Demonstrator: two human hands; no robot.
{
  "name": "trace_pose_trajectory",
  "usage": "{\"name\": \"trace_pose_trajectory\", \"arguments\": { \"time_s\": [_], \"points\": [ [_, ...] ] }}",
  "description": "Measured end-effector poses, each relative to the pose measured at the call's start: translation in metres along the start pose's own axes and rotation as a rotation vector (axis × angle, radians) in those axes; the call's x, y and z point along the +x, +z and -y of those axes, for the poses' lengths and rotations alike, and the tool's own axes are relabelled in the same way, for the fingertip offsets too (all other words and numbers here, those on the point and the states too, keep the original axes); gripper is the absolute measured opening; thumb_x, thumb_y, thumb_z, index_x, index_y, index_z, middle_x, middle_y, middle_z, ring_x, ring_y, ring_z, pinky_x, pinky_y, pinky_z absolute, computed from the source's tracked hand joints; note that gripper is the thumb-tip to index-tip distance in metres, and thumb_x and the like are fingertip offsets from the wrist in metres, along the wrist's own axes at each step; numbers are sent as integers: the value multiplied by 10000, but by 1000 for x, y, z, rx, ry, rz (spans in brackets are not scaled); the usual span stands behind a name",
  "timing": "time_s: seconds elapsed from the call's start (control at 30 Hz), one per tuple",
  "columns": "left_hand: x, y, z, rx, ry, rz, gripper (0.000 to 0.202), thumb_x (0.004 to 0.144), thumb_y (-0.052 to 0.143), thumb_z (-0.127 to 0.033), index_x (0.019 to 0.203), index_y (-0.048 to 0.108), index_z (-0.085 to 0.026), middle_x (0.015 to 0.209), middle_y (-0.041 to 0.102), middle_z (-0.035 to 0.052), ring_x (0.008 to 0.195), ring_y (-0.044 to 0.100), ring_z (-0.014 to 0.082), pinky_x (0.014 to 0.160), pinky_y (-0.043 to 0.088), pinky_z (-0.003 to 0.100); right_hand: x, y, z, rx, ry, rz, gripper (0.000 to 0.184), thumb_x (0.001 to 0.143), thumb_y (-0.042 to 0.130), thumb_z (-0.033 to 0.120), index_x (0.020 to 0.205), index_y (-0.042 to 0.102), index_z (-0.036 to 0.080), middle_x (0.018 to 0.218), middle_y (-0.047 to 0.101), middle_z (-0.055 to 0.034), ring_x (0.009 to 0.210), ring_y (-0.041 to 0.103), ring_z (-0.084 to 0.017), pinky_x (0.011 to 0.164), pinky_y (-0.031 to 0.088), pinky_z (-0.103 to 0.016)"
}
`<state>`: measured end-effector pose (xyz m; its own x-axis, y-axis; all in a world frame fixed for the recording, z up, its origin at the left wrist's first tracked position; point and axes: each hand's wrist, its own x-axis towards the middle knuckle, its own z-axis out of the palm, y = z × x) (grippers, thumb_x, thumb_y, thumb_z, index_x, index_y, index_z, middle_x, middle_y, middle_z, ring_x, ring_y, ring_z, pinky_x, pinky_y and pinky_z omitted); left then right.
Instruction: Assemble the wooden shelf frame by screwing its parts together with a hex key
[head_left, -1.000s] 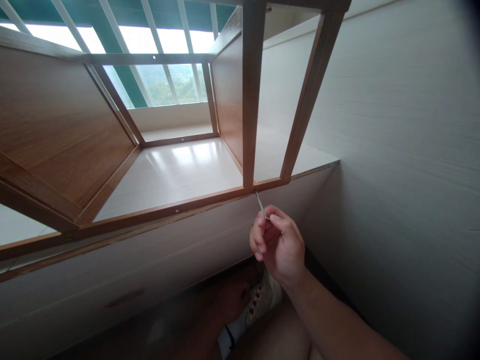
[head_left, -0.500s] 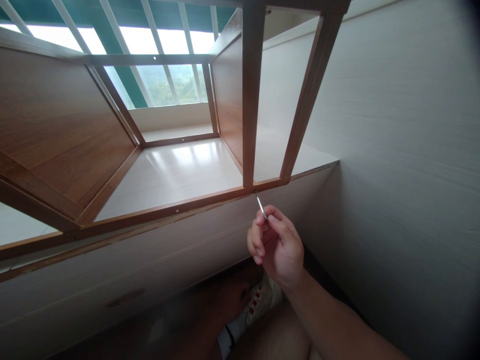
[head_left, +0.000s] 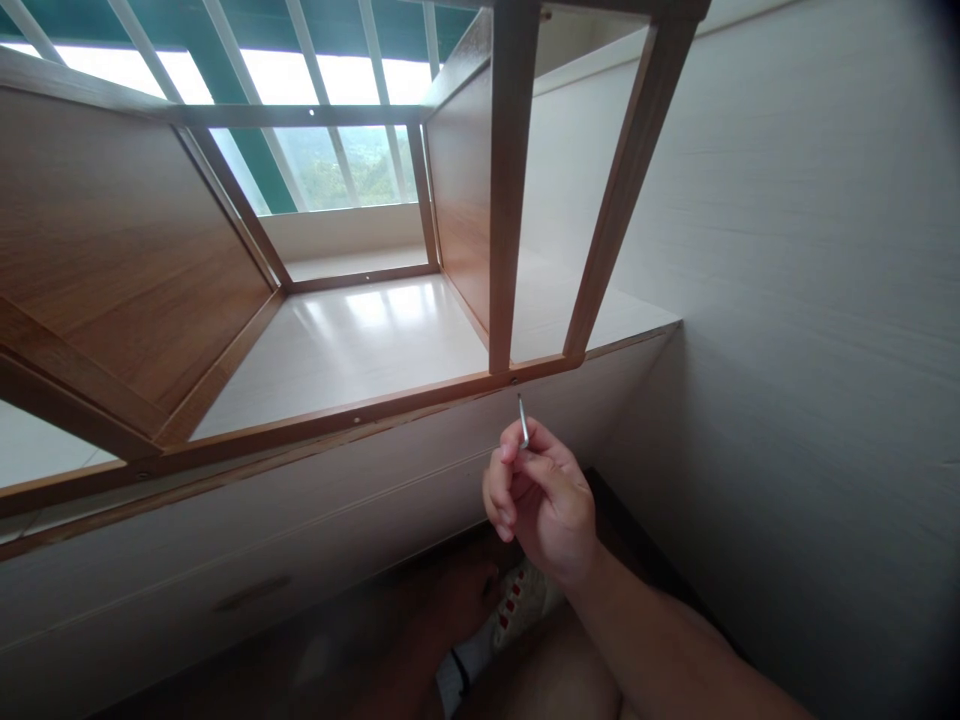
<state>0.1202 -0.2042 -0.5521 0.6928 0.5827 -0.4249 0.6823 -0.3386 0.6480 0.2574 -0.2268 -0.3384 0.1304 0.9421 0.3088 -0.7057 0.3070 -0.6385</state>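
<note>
My right hand (head_left: 544, 500) pinches a small silver L-shaped hex key (head_left: 523, 424) between thumb and fingertips. The key's long arm points up, its tip a little below a bolt hole (head_left: 514, 381) in the bottom rail (head_left: 420, 396) of a brown wooden frame and apart from it. The short bent end lies at my fingertips. Low in the shadow, my left hand (head_left: 474, 595) rests near a white shoe with red lacing (head_left: 517, 605). Its fingers are too dark to make out.
The frame stands on a white ledge (head_left: 360, 350), with wooden side panels (head_left: 127, 250) and an upright post (head_left: 512, 190). A pale wall (head_left: 810, 250) rises on the right. Behind is a window with white bars (head_left: 330, 100). The ledge's front edge drops to a dark floor area.
The hex key has come away from the bolt hole as my right hand drew down and slightly left. My left hand stays in the shadow. The view has shifted slightly.
</note>
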Motion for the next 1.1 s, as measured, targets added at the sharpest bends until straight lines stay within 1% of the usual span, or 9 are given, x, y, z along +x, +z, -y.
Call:
{"name": "trace_pose_trajectory", "arguments": {
  "time_s": [0.13, 0.3, 0.43, 0.57, 0.63, 0.73, 0.83, 0.93, 1.1],
  "points": [
    [2, 1, 3, 58, 26, -13, 98, 893, 554, -232, 858, 640, -201, 914, 672, 55, 834, 573, 217, 712, 340, 320, 4, -2, 2, -53, 30, -54, 187, 962, 424, 243, 810, 528, 208, 519, 528, 38, 395, 432, -103, 370, 335, -191],
    [1, 3, 5, 85, 36, -31, 129, 912, 563, -261, 865, 661, -191, 916, 684, 53, 833, 586, 210, 699, 340, 306, 5, -7, 4, -235, -23, -93, 235, 975, 450, 308, 758, 461, 221, 533, 525, 45, 415, 426, -109, 391, 317, -212],
    [1, 4, 5, 90, 32, -32, 170, 936, 536, -273, 873, 669, -187, 894, 687, 52, 814, 591, 204, 666, 319, 302, 4, -12, 9, -469, -104, -85, 292, 1005, 496, 348, 747, 477, 215, 533, 526, 52, 451, 437, -103, 443, 343, -225],
    [3, 4, 5, 90, 29, -18, 149, 925, 547, -236, 866, 674, -186, 881, 685, 49, 817, 595, 204, 663, 313, 303, 4, -17, 16, -642, -200, -52, 285, 1013, 513, 346, 764, 530, 209, 615, 630, 15, 535, 514, -126, 505, 401, -257],
    [4, 3, 4, 92, 24, -16, 148, 925, 552, -228, 870, 681, -184, 895, 689, 53, 819, 593, 205, 664, 310, 309, 5, -19, 20, -668, -244, -52, 254, 1014, 518, 335, 793, 547, 213, 687, 681, -1, 583, 558, -140, 519, 428, -268],
    [4, 3, 3, 92, 18, -24, 150, 930, 556, -224, 868, 686, -182, 910, 693, 59, 826, 585, 206, 661, 309, 317, 5, -20, 23, -701, -296, -37, 213, 1019, 516, 316, 836, 566, 221, 770, 713, -10, 631, 590, -148, 538, 452, -276],
    [4, 2, 3, 91, 14, -33, 150, 928, 560, -220, 855, 685, -181, 881, 686, 57, 799, 574, 202, 650, 302, 323, 4, -20, 25, -748, -346, -1, 191, 1027, 503, 300, 873, 587, 225, 834, 725, -23, 697, 626, -162, 558, 468, -286],
    [4, 3, 3, 88, 10, -40, 141, 923, 563, -213, 857, 684, -183, 873, 685, 57, 788, 575, 199, 652, 299, 327, 4, -18, 25, -741, -384, 27, 170, 1036, 480, 282, 926, 597, 228, 896, 728, -39, 767, 667, -179, 562, 484, -288],
    [4, 3, 3, 87, -2, -46, 128, 922, 571, -201, 843, 672, -186, 864, 674, 56, 793, 578, 203, 659, 297, 328, 6, -17, 25, -739, -461, 5, 136, 1039, 465, 255, 973, 582, 236, 1011, 725, -60, 805, 688, -187, 574, 494, -298]
  ]
}}
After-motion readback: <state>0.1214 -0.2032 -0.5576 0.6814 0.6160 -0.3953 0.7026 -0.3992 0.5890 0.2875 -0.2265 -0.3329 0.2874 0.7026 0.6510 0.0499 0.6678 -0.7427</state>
